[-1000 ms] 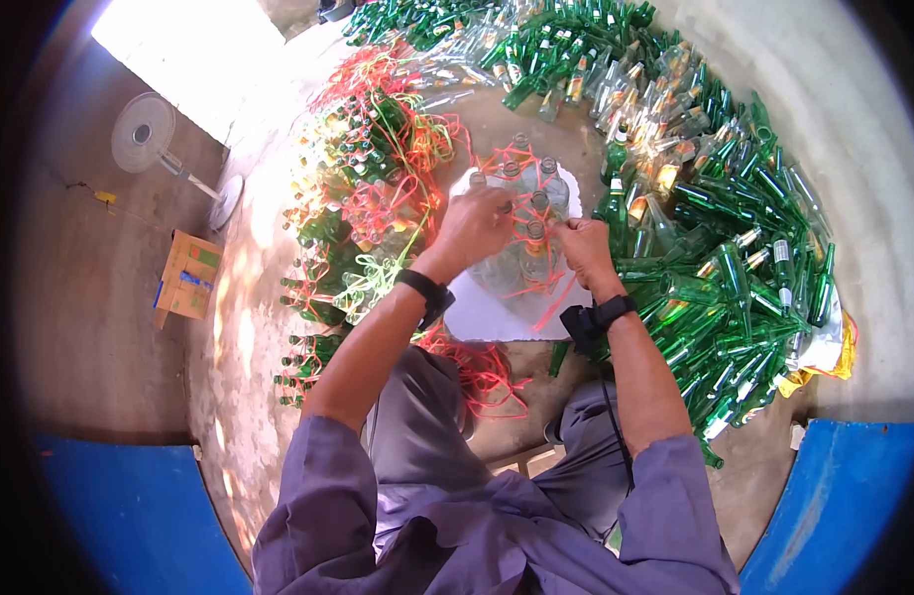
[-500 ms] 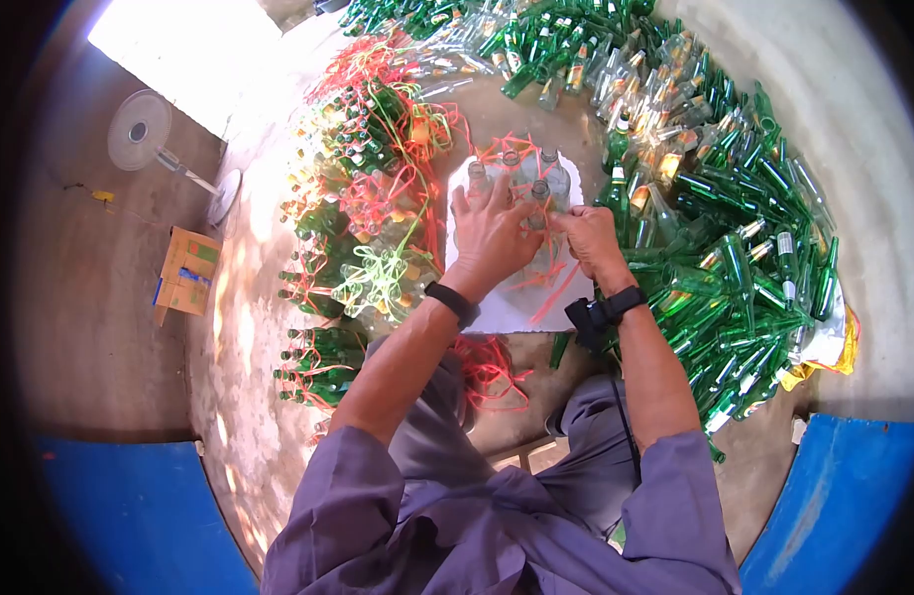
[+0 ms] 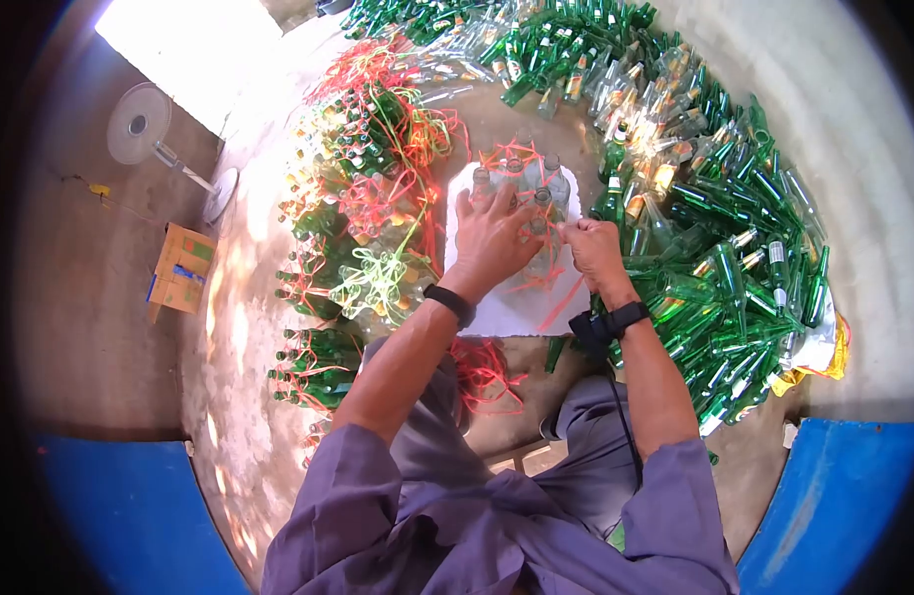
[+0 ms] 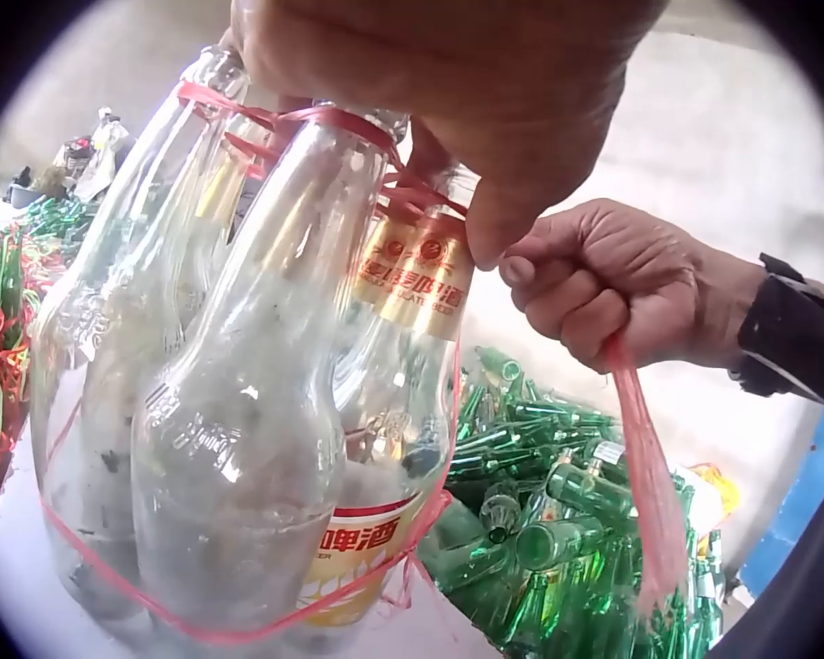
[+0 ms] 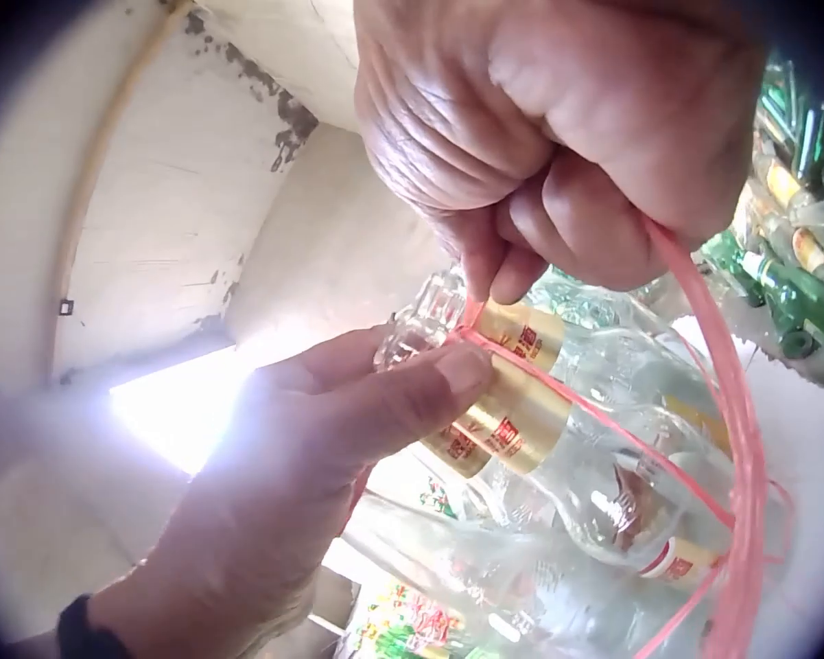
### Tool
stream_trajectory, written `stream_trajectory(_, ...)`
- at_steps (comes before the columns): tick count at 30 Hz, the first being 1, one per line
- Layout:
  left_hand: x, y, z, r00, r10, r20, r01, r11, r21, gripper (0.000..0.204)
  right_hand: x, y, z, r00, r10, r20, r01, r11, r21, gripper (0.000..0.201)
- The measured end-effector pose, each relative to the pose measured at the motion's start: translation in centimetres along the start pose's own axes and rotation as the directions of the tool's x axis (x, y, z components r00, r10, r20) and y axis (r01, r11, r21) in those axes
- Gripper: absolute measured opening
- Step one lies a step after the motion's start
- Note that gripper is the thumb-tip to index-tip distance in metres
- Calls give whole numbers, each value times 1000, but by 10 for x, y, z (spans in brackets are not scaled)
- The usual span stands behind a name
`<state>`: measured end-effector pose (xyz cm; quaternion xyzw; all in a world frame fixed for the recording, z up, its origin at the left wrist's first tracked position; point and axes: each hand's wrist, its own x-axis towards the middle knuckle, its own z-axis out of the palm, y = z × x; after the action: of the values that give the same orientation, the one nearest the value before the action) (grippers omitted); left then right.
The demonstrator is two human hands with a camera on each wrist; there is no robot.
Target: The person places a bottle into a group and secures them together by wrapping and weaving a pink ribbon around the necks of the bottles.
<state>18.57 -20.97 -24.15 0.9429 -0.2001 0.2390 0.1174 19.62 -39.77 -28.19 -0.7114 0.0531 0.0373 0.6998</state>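
A bundle of clear glass bottles (image 4: 240,426) stands upright, bound by red plastic twine (image 4: 206,632) around the lower bodies and more around the necks. Across the bottle tops lies my left hand (image 3: 497,241), its thumb and fingers around one neck where the twine crosses, in the right wrist view. My right hand (image 3: 594,250) is just to the right, fingers curled into the palm. It grips the red twine, pinching it close to the neck, and a loose tail (image 4: 645,481) hangs from the fist. Gold labels (image 4: 419,268) with printed characters wrap some necks.
A white board (image 3: 477,312) lies under the bundle. Loose green bottles (image 3: 715,288) are heaped on the right and around the back. Tied bottle bundles (image 3: 323,352) stand on the left, near tangled red twine (image 3: 487,377). A fan (image 3: 140,124) and cardboard box (image 3: 182,268) are farther left.
My left hand has moved right and slightly toward me, its fingers now spread over the bottle tops. My right hand has shifted slightly right, staying beside the bundle with the twine.
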Motion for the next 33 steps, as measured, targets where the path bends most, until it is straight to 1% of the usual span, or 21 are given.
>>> stream_trajectory(2, 1, 1, -4, 996, -22, 90, 26, 999, -41, 49, -1, -2, 0, 1000, 28, -2, -28, 999, 21, 30)
stream_trajectory(5, -6, -9, -1, 1000, 31, 4, -30, 988, -150, 53, -1, 0, 0, 997, 75, 11, -76, 994, 78, 29)
stream_trajectory(6, -12, -9, -5, 1000, 26, 2, -26, 989, -146, 53, -1, -2, 0, 997, 74, 17, -75, 994, 78, 29)
stream_trajectory(8, -33, -3, -16, 992, -92, -81, 92, 996, 0, 65, -4, -7, 0, 995, 96, 7, -96, 994, 42, 27)
stream_trajectory(9, -40, -2, -10, 970, -231, -71, 231, 973, -13, 85, -5, -10, 1, 995, 98, 11, -99, 994, 45, 27)
stream_trajectory(10, -47, -3, -5, 970, -232, -69, 232, 973, -10, 85, -6, -13, 1, 994, 113, 12, -114, 991, 72, 27)
stream_trajectory(12, -54, -2, 5, 910, -405, -91, 386, 906, -172, 102, -5, -14, 2, 992, 125, 13, -125, 988, 93, 27)
stream_trajectory(13, -55, -1, 10, 909, -407, -94, 387, 905, -177, 102, -5, -12, 2, 993, 115, 15, -116, 990, 74, 26)
stream_trajectory(15, -55, 2, 16, 833, -538, -133, 440, 788, -429, 105, -4, -8, 4, 994, 104, 18, -105, 993, 53, 26)
stream_trajectory(16, -54, 4, 16, 832, -538, -134, 440, 788, -431, 105, -5, -6, 7, 995, 99, 18, -100, 992, 77, 23)
stream_trajectory(18, -54, 8, 14, 722, -688, 79, 594, 557, -580, 102, -5, -2, 10, 995, 95, 17, -96, 990, 102, 20)
stream_trajectory(21, -52, 4, 6, 732, -667, 135, 632, 593, -500, 99, -7, -1, 12, 998, 69, 8, -70, 993, 91, 19)
stream_trajectory(24, -50, -15, 8, 733, -651, 197, 643, 568, -513, 97, -17, -8, 22, 999, 37, -3, -37, 995, 92, 20)
stream_trajectory(25, -52, -20, 12, 763, -640, 94, 612, 666, -427, 91, -19, -8, 25, 1000, 3, 9, -3, 999, 52, 24)
stream_trajectory(26, -54, -28, 13, 761, -642, 93, 613, 665, -427, 91, -20, -8, 28, 999, -32, 22, 31, 999, 14, 29)
stream_trajectory(27, -51, -35, 7, 801, -596, 58, 554, 700, -451, 87, -23, -7, 33, 999, -32, 24, 32, 999, 15, 29)
stream_trajectory(28, -50, -40, 2, 835, -549, 23, 494, 731, -471, 84, -26, -4, 38, 994, -97, 47, 97, 995, 3, 30)
stream_trajectory(29, -49, -44, -3, 823, -565, 58, 533, 733, -423, 72, -28, -2, 43, 985, -160, 70, 161, 987, -7, 32)
stream_trajectory(30, -49, -53, -1, 821, -567, 59, 536, 732, -421, 72, -29, -1, 47, 985, -158, 74, 159, 987, -6, 32)
stream_trajectory(32, -49, -73, 7, 822, -558, 114, 557, 745, -366, 60, -31, 2, 53, 958, -255, 132, 276, 945, -178, 29)
stream_trajectory(33, -46, -76, 8, 825, -559, 85, 550, 757, -354, 47, -32, 2, 56, 958, -253, 135, 275, 945, -178, 29)
